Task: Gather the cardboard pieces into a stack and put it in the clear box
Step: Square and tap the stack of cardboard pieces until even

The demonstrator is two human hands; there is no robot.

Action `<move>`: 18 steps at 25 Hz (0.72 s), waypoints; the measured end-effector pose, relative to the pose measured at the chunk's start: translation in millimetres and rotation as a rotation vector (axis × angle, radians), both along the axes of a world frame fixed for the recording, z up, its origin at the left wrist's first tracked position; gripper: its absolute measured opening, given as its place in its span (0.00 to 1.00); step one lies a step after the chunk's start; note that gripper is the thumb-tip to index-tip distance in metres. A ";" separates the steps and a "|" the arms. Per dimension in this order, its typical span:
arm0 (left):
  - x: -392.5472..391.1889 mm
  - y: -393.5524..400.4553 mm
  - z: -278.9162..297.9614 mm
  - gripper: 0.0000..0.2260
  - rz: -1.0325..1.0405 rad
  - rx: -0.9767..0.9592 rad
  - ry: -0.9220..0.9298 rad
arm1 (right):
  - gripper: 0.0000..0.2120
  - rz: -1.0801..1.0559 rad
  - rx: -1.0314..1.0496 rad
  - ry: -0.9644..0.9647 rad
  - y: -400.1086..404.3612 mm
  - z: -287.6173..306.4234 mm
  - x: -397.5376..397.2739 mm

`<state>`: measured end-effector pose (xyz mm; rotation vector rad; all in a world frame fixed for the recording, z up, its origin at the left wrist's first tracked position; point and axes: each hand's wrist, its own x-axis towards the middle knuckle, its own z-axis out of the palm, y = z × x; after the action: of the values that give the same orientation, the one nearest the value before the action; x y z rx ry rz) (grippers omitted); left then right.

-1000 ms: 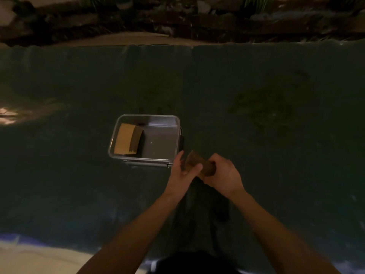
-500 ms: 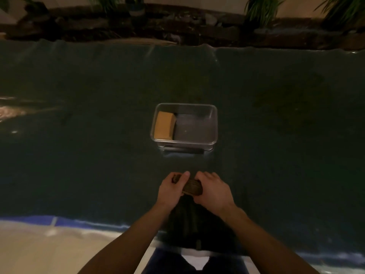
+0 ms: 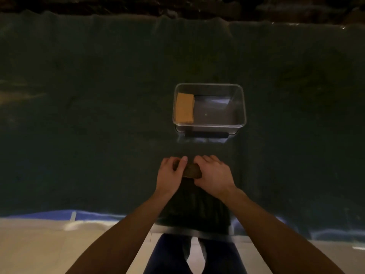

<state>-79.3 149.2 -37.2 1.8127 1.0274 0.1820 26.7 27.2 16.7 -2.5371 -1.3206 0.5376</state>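
Note:
A small brown cardboard stack [image 3: 191,171] is pinched between both hands low over the dark green table cover, near its front edge. My left hand [image 3: 170,176] grips its left end with thumb on top. My right hand [image 3: 214,175] covers its right end. Most of the stack is hidden by the fingers. A clear box [image 3: 209,124] stands on the cover a short way beyond the hands. Inside it, a tan cardboard stack [image 3: 184,108] lies against the left wall; the rest of the box floor is bare.
The dark green cover [image 3: 98,125] spans the whole table. Its front edge with a blue hem [image 3: 59,214] runs just below my wrists. A pale floor and my legs [image 3: 193,254] show underneath. A dark rocky border lies along the far edge.
The view has shifted, so the box sits farther from the hands and more to the right. The hands have drawn back toward the front edge, still holding the stack.

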 end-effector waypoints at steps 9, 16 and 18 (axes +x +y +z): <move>12.9 20.8 -29.5 0.21 -0.008 0.334 0.116 | 0.25 0.013 -0.061 -0.032 24.0 -54.7 1.8; 10.2 21.0 -34.6 0.20 0.012 0.205 0.005 | 0.26 -0.005 -0.077 -0.121 24.7 -69.5 -4.4; 6.0 29.1 -32.9 0.18 0.064 0.073 -0.125 | 0.24 0.003 -0.064 -0.136 23.7 -69.9 -0.7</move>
<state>-73.3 178.3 -70.1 1.8107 1.0015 0.3710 26.0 50.9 -53.2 -2.6661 -1.3732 0.4210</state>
